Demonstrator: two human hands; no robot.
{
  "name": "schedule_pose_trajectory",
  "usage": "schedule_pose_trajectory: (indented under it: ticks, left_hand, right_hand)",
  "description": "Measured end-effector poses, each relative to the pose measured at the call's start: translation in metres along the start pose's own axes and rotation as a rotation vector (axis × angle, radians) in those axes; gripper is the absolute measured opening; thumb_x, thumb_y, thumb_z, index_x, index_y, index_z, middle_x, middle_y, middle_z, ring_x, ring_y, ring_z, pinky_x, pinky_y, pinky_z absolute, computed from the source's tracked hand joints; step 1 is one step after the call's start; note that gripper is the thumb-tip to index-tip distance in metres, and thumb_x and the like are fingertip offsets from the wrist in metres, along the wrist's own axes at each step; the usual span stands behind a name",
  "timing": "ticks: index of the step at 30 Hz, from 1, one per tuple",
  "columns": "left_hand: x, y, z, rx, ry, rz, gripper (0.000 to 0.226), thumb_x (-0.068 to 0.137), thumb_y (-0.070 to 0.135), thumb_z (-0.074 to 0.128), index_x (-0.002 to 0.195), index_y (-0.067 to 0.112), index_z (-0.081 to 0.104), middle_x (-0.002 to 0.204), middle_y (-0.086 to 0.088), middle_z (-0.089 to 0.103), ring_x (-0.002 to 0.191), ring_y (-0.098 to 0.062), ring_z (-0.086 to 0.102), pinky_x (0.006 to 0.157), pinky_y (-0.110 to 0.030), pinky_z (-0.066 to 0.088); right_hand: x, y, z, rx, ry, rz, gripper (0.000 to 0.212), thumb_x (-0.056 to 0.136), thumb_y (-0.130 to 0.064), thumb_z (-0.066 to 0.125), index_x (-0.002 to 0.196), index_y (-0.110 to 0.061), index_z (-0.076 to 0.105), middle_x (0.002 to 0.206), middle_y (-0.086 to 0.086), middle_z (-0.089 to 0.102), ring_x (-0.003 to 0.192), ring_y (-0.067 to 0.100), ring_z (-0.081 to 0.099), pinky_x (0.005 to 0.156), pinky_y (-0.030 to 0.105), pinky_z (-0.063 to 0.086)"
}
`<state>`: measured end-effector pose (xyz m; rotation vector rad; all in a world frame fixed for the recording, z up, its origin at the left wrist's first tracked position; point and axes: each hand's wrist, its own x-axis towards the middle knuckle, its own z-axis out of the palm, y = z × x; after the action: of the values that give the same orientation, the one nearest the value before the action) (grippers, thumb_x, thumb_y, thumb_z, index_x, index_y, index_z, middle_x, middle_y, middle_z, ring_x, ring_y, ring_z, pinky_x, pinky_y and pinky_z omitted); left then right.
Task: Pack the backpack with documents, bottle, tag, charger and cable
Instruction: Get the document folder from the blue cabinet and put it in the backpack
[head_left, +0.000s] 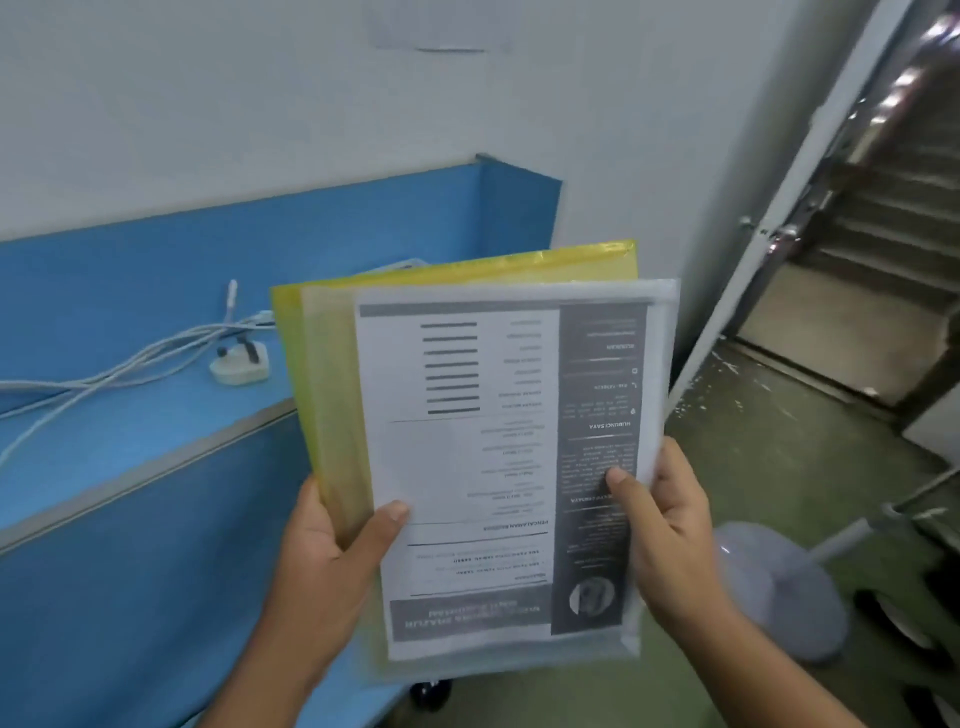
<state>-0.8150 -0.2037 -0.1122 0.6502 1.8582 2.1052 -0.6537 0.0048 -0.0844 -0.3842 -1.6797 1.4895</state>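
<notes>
1. Lying on the blue bench (78, 447): cable (130, 366), charger (240, 364).
2. Pinching the left edge of the documents (467, 467), thumb on top: left grip (332, 540).
3. Likely light, floppy, slick-sleeved; best held mid-air by both edges.
4. Pinching the right edge: right grip (670, 525).

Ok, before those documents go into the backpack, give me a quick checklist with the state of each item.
1. Left hand grips documents: ok, thumb on the front.
2. Right hand grips their right edge: ok.
3. Yellow folder held in the same stack: ok.
4. Backpack open and near: cannot tell, out of view.
5. Charger and cable located: ok, lying on blue desk.
6. Bottle and tag located: cannot tell, neither shows.
</notes>
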Motion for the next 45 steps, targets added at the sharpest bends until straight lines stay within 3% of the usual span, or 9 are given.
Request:
schedule_pose_trajectory:
  ticks: [3, 8, 16, 23, 25, 30, 35, 41, 45]
  left_hand:
    - [0.008, -0.002, 0.047, 0.001, -0.151, 0.007, 0.039, 0.075, 0.032, 0.078, 0.099, 0.060, 0.065, 0.111, 0.016, 0.077, 0.098, -0.006, 0.075, 0.072, -0.018, 0.060]
    - [-0.002, 0.007, 0.139, -0.012, -0.378, 0.021, 0.040, 0.078, 0.035, 0.086, 0.101, 0.060, 0.065, 0.111, 0.017, 0.077, 0.098, -0.005, 0.075, 0.072, -0.012, 0.057]
    - [-0.085, 0.010, 0.298, -0.007, -0.718, 0.042, 0.033, 0.074, 0.039, 0.078, 0.101, 0.056, 0.066, 0.110, 0.015, 0.078, 0.096, -0.006, 0.075, 0.072, -0.013, 0.058]
    - [-0.152, 0.000, 0.418, -0.060, -1.071, -0.027, 0.054, 0.065, 0.056, 0.087, 0.114, 0.046, 0.066, 0.119, 0.006, 0.077, 0.106, -0.017, 0.075, 0.084, -0.039, 0.062]
    - [-0.174, -0.005, 0.457, -0.113, -1.258, -0.090, 0.067, 0.063, 0.054, 0.092, 0.122, 0.039, 0.065, 0.124, -0.002, 0.075, 0.110, -0.026, 0.074, 0.088, -0.048, 0.060]
    - [-0.207, -0.013, 0.531, -0.217, -1.576, -0.198, 0.082, 0.057, 0.035, 0.100, 0.129, 0.029, 0.061, 0.127, -0.011, 0.073, 0.111, -0.032, 0.073, 0.082, -0.044, 0.062]
    - [-0.263, -0.020, 0.595, -0.297, -1.940, -0.289, 0.054, 0.076, 0.001, 0.075, 0.120, 0.031, 0.067, 0.124, -0.011, 0.074, 0.107, -0.030, 0.075, 0.079, -0.040, 0.063]
    - [-0.336, -0.027, 0.617, -0.291, -2.299, -0.403, 0.049, 0.076, 0.006, 0.078, 0.117, 0.031, 0.067, 0.122, -0.012, 0.075, 0.105, -0.034, 0.075, 0.077, -0.043, 0.063]
    - [-0.377, -0.021, 0.611, -0.285, -2.484, -0.510, 0.056, 0.070, 0.017, 0.090, 0.120, 0.030, 0.067, 0.125, -0.012, 0.074, 0.108, -0.034, 0.074, 0.079, -0.044, 0.063]
  right_hand:
    - [-0.012, -0.011, -0.047, -0.042, 0.121, -0.014, 0.023, 0.091, -0.030, 0.060, 0.113, -0.034, 0.066, 0.113, 0.004, 0.074, 0.102, 0.022, 0.071, 0.083, 0.032, 0.059]
    - [-0.047, -0.032, -0.134, -0.046, 0.305, -0.026, 0.024, 0.096, -0.018, 0.056, 0.112, -0.032, 0.067, 0.114, 0.006, 0.074, 0.102, 0.024, 0.072, 0.081, 0.030, 0.060]
    - [-0.155, -0.073, -0.282, -0.097, 0.611, -0.018, 0.023, 0.101, -0.010, 0.054, 0.113, -0.024, 0.067, 0.115, 0.010, 0.073, 0.104, 0.029, 0.071, 0.086, 0.041, 0.061]
    - [-0.256, -0.108, -0.353, -0.156, 0.975, 0.045, 0.017, 0.096, -0.034, 0.058, 0.112, -0.032, 0.064, 0.110, 0.002, 0.075, 0.100, 0.026, 0.074, 0.076, 0.037, 0.063]
    - [-0.286, -0.116, -0.365, -0.235, 1.125, 0.059, 0.014, 0.097, -0.036, 0.057, 0.109, -0.033, 0.063, 0.108, -0.002, 0.075, 0.099, 0.023, 0.074, 0.074, 0.033, 0.063]
    - [-0.325, -0.136, -0.370, -0.332, 1.342, 0.043, 0.018, 0.097, -0.038, 0.057, 0.111, -0.030, 0.064, 0.112, 0.002, 0.074, 0.100, 0.022, 0.073, 0.080, 0.038, 0.062]
    - [-0.358, -0.142, -0.346, -0.418, 1.658, 0.011, 0.019, 0.100, -0.027, 0.056, 0.117, -0.024, 0.064, 0.117, 0.008, 0.073, 0.108, 0.028, 0.071, 0.091, 0.052, 0.057]
    - [-0.386, -0.151, -0.292, -0.541, 1.967, 0.065, 0.020, 0.099, -0.030, 0.058, 0.118, -0.028, 0.064, 0.119, 0.003, 0.073, 0.109, 0.023, 0.071, 0.091, 0.046, 0.058]
    - [-0.410, -0.164, -0.261, -0.607, 2.053, 0.134, 0.022, 0.096, -0.036, 0.062, 0.117, -0.033, 0.066, 0.117, -0.003, 0.074, 0.107, 0.018, 0.072, 0.085, 0.034, 0.061]
